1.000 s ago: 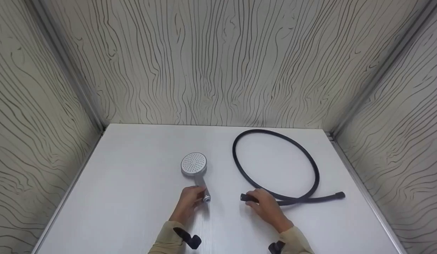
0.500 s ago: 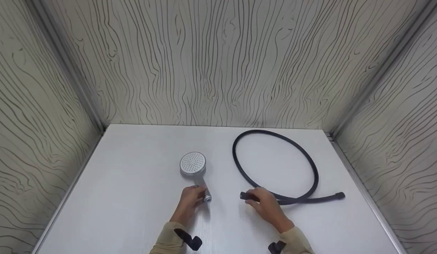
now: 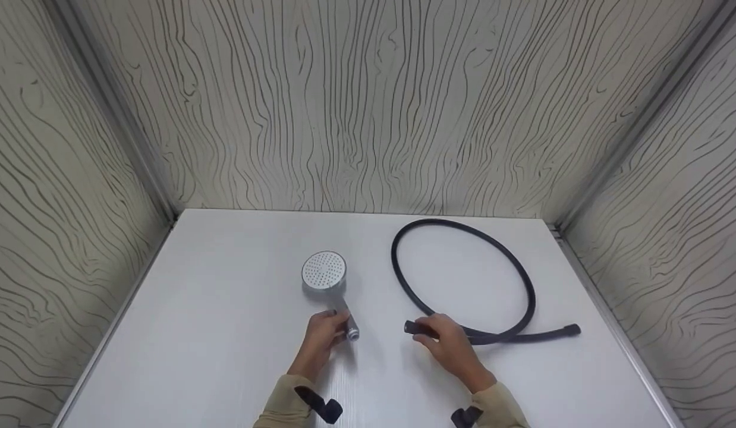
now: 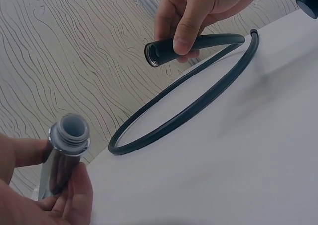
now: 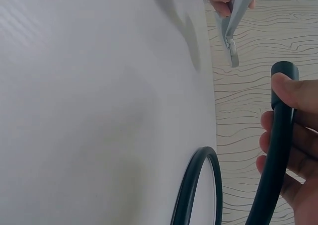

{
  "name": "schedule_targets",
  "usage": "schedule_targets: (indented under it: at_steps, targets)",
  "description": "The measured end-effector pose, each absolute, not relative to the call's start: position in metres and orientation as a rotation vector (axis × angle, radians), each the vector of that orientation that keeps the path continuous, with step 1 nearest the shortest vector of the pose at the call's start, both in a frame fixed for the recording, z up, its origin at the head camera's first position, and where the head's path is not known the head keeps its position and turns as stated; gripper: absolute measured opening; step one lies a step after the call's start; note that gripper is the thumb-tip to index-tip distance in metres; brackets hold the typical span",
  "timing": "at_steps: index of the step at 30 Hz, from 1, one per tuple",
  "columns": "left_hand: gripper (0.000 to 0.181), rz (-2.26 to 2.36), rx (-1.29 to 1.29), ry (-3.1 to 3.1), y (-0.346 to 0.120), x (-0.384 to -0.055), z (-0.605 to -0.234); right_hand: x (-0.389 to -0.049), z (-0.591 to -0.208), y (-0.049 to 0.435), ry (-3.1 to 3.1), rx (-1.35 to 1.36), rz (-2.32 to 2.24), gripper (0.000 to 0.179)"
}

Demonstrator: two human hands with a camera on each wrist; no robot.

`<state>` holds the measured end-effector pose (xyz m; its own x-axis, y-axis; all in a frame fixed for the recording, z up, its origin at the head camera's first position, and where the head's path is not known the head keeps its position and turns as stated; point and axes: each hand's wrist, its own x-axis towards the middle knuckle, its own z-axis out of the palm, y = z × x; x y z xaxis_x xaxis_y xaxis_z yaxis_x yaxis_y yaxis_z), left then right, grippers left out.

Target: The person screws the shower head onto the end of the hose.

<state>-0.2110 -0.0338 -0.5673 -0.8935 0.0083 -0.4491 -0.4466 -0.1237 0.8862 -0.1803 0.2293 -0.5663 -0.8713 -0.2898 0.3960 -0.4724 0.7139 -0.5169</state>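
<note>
– So, going from big to small: start where?
– At the wood-grain wall [image 3: 344,119], then down to the white table [image 3: 237,356].
– And next?
– To the right, see the black hose [image 3: 531,297], looped once and crossing itself near the front. Left of it, find the shower head [image 3: 324,270], turned spray side up, slanted from far left to near right along its handle.
– Held?
– Yes: gripped by the handle in the left hand [image 3: 323,336]. In the right hand [image 3: 452,346], pinched between thumb and fingers, see the hose's near end.
– Down to the ends, then?
– Compare the hose's collar [image 3: 411,327], aimed left, with the threaded stub [image 4: 73,141], pointed nearer and slightly right. Note the gap between: not touching, not yet in line, closer to neither hand's partner than to its own.
</note>
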Motion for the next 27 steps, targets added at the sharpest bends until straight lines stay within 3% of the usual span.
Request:
schedule_targets:
  at_steps: [27]
  targets:
    - [0.047,2.157,-0.442,1.795,-0.032,-0.207,-0.565,-0.175,-0.552,0.224,-2.536,0.608,0.991,0.022]
